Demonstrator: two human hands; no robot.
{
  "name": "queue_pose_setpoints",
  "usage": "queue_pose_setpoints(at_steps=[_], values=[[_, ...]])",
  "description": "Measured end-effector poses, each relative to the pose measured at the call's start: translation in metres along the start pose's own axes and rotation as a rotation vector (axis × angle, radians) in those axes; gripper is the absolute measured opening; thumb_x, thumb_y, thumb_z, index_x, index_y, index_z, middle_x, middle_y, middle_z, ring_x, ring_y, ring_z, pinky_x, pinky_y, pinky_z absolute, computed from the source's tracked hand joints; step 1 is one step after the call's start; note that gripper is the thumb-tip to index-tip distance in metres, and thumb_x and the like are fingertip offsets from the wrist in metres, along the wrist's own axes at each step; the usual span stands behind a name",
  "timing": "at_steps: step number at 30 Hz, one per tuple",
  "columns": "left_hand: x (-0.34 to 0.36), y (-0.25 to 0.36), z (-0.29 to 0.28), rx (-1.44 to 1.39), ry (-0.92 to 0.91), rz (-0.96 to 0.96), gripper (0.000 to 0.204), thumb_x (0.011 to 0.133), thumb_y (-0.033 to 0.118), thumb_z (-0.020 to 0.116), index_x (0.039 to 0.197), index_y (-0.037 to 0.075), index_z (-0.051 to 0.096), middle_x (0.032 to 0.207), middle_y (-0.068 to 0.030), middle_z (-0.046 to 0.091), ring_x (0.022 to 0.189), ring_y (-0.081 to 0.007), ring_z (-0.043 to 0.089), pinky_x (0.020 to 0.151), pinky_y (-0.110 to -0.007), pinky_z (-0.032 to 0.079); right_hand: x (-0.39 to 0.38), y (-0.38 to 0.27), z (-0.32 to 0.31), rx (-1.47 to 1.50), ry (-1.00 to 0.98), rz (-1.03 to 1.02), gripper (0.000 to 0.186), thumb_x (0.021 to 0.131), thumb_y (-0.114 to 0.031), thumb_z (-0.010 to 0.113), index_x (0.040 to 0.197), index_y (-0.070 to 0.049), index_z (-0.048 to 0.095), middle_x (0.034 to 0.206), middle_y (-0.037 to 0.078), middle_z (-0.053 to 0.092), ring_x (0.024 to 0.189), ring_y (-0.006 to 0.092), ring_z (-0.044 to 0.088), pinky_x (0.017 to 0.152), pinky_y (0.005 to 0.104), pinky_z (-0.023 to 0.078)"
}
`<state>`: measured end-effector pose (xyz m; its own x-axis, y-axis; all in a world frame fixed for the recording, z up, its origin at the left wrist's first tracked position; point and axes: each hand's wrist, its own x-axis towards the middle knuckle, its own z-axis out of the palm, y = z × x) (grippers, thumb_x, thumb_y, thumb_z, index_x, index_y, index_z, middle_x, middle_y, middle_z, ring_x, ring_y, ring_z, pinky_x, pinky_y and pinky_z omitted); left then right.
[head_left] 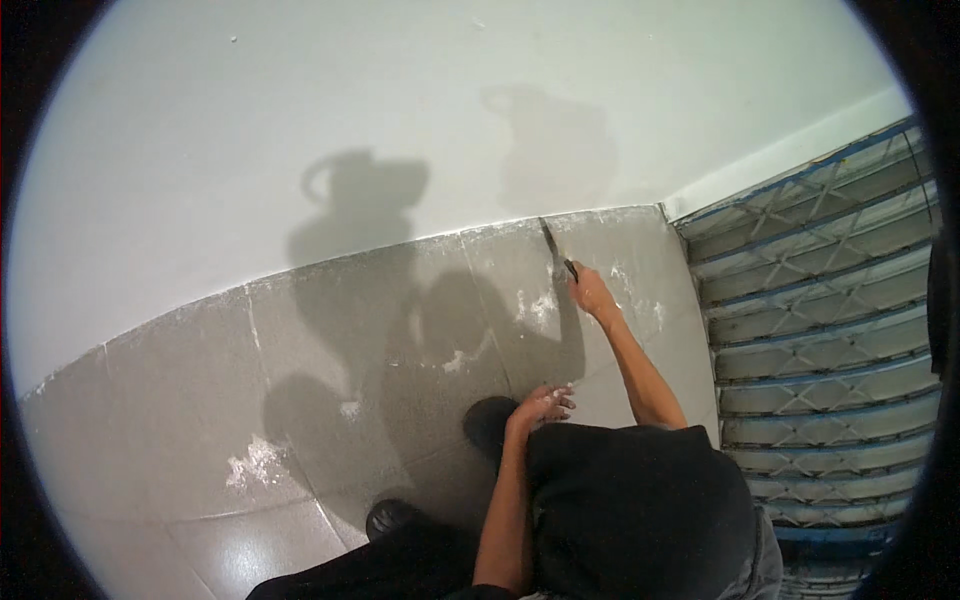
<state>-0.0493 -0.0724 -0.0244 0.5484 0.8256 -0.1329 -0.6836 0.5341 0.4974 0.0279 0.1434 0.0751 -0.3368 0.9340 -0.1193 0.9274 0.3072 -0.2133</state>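
My right hand (592,293) is closed around the black handle of a thin scraper-like tool (571,268). The tool points toward the seam where the tiled floor (420,440) meets the white wall (240,150). Its far end blends with a dark shadow, so I cannot tell if it touches the seam. White residue (540,310) is smeared on the tiles beside that hand. By my dark-clothed knee, my left hand (545,403) rests with its fingers apart and nothing in it. White specks cling to those fingers.
A folding metal lattice gate (820,330) with blue edges stands along the right side. Dark shoes (488,425) are on the tiles below me. More white patches (258,463) mark the floor at left. Shadows fall across wall and floor.
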Motion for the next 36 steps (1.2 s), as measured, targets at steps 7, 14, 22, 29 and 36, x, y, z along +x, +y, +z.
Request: queue_pose_setpoints(at_steps=[7,14,22,29,36], values=[[-0.012,0.004,-0.014,0.086,0.02,-0.102,0.052,0.085,0.042,0.044,0.116,0.0,0.044,0.099,-0.0148,0.055,0.091,-0.0254,0.054,0.08,-0.037,0.045,0.008,-0.013,0.004,0.009,-0.023,-0.03,0.026,0.078,-0.012,0.047,0.1,0.0,0.048,0.085,0.027,0.055,0.082,0.0434,0.052,0.071,0.0488,0.042],[-0.011,0.016,-0.007,0.028,-0.018,-0.131,0.051,0.081,0.041,0.052,0.115,0.004,0.044,0.099,-0.0119,0.053,0.09,-0.0232,0.052,0.08,-0.036,0.044,0.014,-0.009,-0.017,-0.017,-0.092,-0.106,0.027,0.079,-0.011,0.046,0.103,0.001,0.047,0.088,0.027,0.055,0.082,0.0423,0.052,0.071,0.046,0.042],[0.005,0.008,-0.004,0.031,-0.062,-0.102,0.049,0.084,0.039,0.047,0.116,0.003,0.043,0.099,-0.0131,0.053,0.091,-0.0224,0.052,0.079,-0.036,0.043,0.01,0.033,-0.002,0.111,0.025,-0.09,0.026,0.085,-0.021,0.042,0.096,0.002,0.048,0.072,0.022,0.051,0.067,0.0349,0.051,0.061,0.0395,0.041],[-0.016,0.003,-0.022,-0.075,0.036,-0.071,0.046,0.084,0.035,0.049,0.115,0.002,0.044,0.097,-0.0115,0.055,0.089,-0.0198,0.052,0.078,-0.034,0.043,0.017,0.017,0.03,1.08,-0.209,0.477,0.048,0.087,-0.046,0.033,0.074,-0.002,0.048,0.057,0.009,0.049,0.044,0.0146,0.043,0.039,0.0267,0.035],[-0.004,0.019,0.001,-0.055,0.048,-0.168,0.045,0.083,0.034,0.051,0.114,0.002,0.045,0.098,-0.0114,0.055,0.086,-0.0193,0.053,0.078,-0.034,0.043,0.032,0.06,0.033,1.071,-0.028,0.552,0.037,0.087,-0.042,0.039,0.092,-0.006,0.042,0.055,0.0,0.041,0.039,0.0113,0.04,0.033,0.022,0.03]])
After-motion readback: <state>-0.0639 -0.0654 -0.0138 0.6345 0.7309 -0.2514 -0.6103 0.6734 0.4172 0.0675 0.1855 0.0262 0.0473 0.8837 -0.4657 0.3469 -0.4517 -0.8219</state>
